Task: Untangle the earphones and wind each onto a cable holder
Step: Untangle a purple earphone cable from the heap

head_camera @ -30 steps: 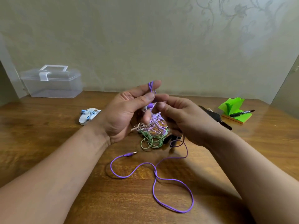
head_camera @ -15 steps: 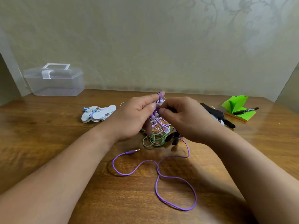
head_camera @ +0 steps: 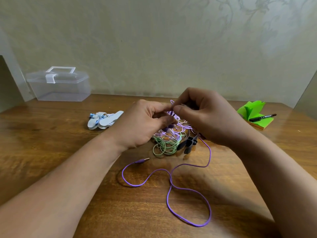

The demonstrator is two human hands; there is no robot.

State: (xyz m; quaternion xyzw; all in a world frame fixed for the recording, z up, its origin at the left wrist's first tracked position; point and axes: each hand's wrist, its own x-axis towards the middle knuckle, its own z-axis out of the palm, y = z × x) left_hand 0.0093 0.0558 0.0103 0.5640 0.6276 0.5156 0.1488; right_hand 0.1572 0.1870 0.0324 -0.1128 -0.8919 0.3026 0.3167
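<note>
head view: looks down over both forearms onto a wooden table [head_camera: 51, 152] set against a wall.
left hand [head_camera: 144, 124]: fingers curled, thumb and fingertips pinching thin strands of the purple earphone cable [head_camera: 171, 179], held just above the tangle [head_camera: 169, 140].
right hand [head_camera: 205, 117]: fingers curled, thumb and forefinger pinching the same purple strands right next to the left fingertips. A small loop of cable sticks up between the hands.
purple earphone cable: drops from under the right hand, then lies slack toward the near edge, crossing itself once and closing in a large loop.
jack plug [head_camera: 143, 160]: free end of the purple cable, flat on the table just near-side of the tangle, below the left wrist.
tangle: mid-table, partly hidden by both hands. The green cable [head_camera: 164, 148] coils on its near side, pale pink strands [head_camera: 183, 125] on its far side, and a purple earbud [head_camera: 170, 126] sits just under the left fingers.
black cable holders [head_camera: 188, 143]: right side of the tangle, beside the green coils. Count unclear.
white cable holders [head_camera: 104, 120]: small heap left of the left hand, with blue bits in it. Detail not readable.
clear box [head_camera: 60, 86]: far-left corner by the wall, lid on, white handle on top.
green sticky notes [head_camera: 253, 114]: far-right area, sheets fanned up.
black marker [head_camera: 262, 117]: lies across the notes.
</note>
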